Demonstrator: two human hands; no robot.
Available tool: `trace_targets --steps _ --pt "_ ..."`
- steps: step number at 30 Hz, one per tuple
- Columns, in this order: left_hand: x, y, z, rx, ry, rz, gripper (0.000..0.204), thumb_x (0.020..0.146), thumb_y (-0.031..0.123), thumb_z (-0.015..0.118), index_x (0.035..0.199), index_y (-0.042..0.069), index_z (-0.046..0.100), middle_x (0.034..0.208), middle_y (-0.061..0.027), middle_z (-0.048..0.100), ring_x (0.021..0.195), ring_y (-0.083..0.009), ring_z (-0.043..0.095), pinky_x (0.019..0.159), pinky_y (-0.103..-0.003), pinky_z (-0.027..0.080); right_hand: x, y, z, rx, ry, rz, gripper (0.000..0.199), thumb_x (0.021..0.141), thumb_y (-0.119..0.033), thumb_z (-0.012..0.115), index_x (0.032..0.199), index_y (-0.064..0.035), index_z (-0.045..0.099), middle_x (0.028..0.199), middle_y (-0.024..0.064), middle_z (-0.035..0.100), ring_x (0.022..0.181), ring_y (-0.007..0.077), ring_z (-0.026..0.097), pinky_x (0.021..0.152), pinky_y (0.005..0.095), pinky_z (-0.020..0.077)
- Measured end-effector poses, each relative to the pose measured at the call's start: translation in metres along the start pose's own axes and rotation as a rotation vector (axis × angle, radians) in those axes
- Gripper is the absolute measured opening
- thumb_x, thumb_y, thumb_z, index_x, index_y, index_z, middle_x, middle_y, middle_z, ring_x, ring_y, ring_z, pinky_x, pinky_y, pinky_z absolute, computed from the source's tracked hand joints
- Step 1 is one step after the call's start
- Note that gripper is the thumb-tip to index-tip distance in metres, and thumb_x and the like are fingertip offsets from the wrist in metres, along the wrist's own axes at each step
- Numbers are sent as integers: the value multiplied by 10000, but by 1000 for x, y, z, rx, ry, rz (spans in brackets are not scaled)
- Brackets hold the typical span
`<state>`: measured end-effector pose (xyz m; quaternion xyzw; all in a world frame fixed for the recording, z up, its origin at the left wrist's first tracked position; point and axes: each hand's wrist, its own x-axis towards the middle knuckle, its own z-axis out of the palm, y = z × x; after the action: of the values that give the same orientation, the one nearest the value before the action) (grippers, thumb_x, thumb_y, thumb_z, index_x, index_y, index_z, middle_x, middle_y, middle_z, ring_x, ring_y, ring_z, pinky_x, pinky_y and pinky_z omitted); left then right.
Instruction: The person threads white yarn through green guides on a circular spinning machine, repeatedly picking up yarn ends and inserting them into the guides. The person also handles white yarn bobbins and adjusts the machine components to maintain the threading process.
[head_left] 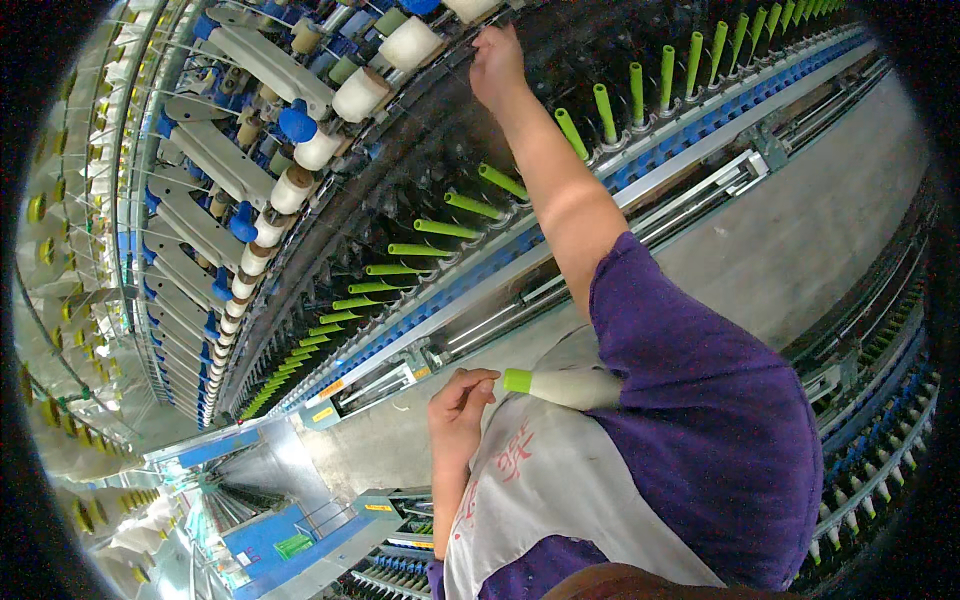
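Note:
My right hand (497, 68) reaches up to the edge of the drafting rollers on a spinning frame. Its fingers are curled together beside a white roller (412, 43); whatever they may hold is too small to see. Low in front of my body, my left hand (460, 408) is closed in a pinch at the green end of a yarn bobbin (570, 389). The bobbin is wound with white yarn and lies sideways, its far end hidden by my purple sleeve. Under my right arm runs a row of bright green spindle tubes (447, 228).
A blue and silver rail (640, 185) runs below the tubes. Grey arms with blue knobs (297, 122) line the rollers at upper left, beside hanging white spools with yellow ends (50, 250). Grey floor (800, 200) separates this frame from another machine (880, 480) at right.

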<state>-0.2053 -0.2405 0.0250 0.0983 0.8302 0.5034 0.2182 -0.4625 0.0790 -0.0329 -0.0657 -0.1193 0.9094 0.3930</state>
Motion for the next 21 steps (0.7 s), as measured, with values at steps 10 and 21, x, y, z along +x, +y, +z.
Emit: trace_targets --steps 10,21 --pt "13 -3 2 -53 -78 26 121 840 4 560 939 -1 630 770 -40 551 666 -94 517 613 -206 421 -40 10 -11 -632 81 -479 362 789 -119 639 1101 -27 480 965 60 568 907 148 533 751 260 424" --pt "17 -6 -1 -91 -108 45 122 842 -3 555 940 -13 626 756 -38 532 663 -92 513 606 -202 413 -18 2 -13 -903 5 -747 246 812 -124 646 1012 -26 542 692 53 585 602 100 572 524 231 499"
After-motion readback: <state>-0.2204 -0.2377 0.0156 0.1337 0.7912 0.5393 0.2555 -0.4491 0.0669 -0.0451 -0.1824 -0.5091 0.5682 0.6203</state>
